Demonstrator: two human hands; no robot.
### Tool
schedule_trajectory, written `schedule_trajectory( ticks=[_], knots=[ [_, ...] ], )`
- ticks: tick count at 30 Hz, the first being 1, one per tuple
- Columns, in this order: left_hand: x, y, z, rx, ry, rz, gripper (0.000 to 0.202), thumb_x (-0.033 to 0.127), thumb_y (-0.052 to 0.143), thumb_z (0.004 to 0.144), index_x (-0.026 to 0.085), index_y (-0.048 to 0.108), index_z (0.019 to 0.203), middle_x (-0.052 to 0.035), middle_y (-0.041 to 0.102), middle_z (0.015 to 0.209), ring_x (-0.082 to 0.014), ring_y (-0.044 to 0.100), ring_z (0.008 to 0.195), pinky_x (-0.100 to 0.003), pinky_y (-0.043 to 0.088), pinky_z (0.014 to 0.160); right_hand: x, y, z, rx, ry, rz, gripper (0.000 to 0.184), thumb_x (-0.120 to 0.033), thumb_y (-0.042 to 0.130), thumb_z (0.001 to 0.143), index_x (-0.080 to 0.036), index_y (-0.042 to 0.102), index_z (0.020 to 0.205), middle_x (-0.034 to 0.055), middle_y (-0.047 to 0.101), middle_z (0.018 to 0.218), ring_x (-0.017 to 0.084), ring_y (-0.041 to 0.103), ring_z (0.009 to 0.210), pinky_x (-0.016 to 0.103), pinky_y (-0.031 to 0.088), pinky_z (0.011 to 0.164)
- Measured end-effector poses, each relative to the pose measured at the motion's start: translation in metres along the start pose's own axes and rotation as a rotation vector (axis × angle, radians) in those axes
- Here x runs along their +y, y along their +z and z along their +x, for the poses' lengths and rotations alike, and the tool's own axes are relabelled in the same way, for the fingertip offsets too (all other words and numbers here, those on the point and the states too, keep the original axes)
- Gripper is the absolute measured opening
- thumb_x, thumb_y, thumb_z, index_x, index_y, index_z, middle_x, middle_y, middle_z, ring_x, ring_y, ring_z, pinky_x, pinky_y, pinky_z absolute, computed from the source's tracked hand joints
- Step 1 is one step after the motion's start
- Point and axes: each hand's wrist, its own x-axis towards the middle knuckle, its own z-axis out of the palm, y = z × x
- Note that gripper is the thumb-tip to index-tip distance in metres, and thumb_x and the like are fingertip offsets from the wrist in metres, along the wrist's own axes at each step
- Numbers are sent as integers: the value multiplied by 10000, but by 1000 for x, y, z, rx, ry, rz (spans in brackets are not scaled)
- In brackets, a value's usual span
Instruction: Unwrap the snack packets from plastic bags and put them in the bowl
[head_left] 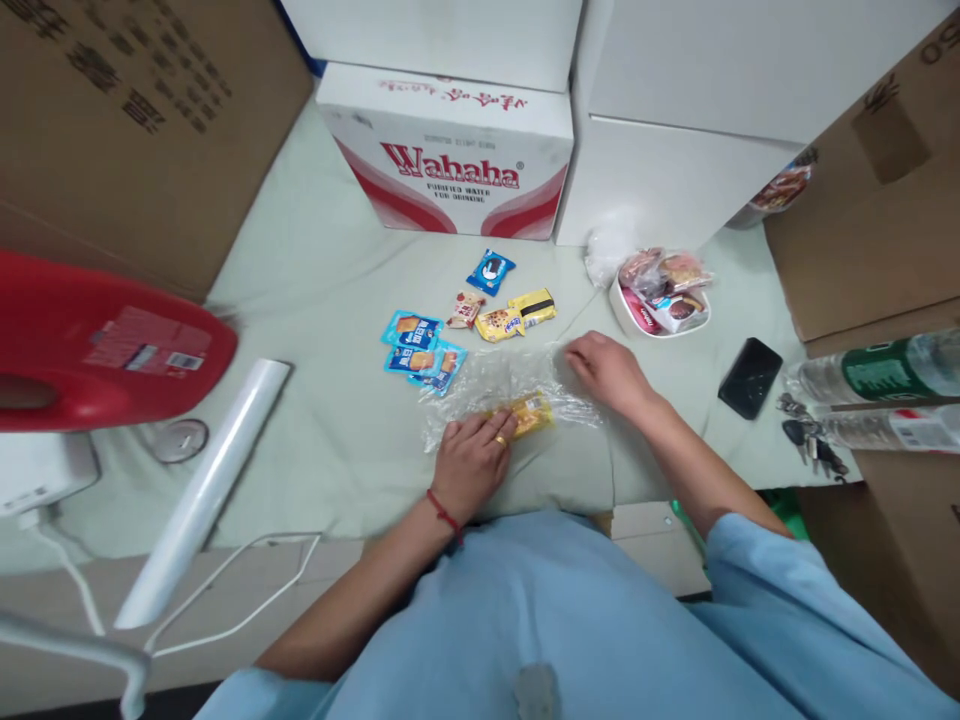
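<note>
A crinkled sheet of clear plastic wrap (499, 372) lies on the cloth-covered table in front of me, with a yellow snack packet (534, 414) on it. My left hand (474, 458) rests over the packet's left end, fingers stretched out and lying flat. At the wrap's upper right edge, my right hand (609, 372) is closed in a pinch on the plastic. Just beyond the wrap are several blue snack packets (424, 350), yellow cookie packets (501, 323), a small red-and-cream packet (465, 308) and a dark blue cookie packet (491, 272).
A white bowl of packaged snacks (630, 315) stands to the right, near a black phone (750, 378), keys (814, 440) and water bottles (885, 368). A Wahaha carton (457, 165) borders the back. On the left are a white roll (206, 490) and a red container (112, 340).
</note>
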Motion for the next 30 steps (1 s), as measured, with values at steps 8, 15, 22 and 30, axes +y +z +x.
schedule_trajectory(
  ticks=[8,15,22,30],
  knots=[
    [15,-5,-6,-74,-65,4,437,177,530,996,245,667,1405,-80,711,1421,-252,668,998,-431,428,797,-54,57,66,-202,-119,-47,640,-185,757,869,-127,558,1475,175,719,1214,311,608,1133,406,489,961],
    [14,0,-8,-91,-79,-77,392,176,511,1007,216,695,1351,-111,754,1322,-253,677,998,-424,435,815,-56,30,15,-343,-367,237,379,-140,600,956,-234,738,1297,39,693,896,200,603,846,299,468,816],
    [-15,10,-17,-60,-26,-511,339,128,501,950,218,770,1135,-96,793,1089,-228,693,1056,-407,525,951,-60,47,-48,-240,-477,26,479,-148,474,1054,-324,633,1471,54,582,881,230,486,863,344,458,781],
    [-53,0,-28,424,-743,-585,353,334,426,1032,194,681,1233,-136,725,1262,-253,651,1215,-469,502,1096,-64,65,-58,-190,-442,-54,446,-162,450,1073,-334,684,1411,67,566,873,255,475,904,388,448,772]
  ],
)
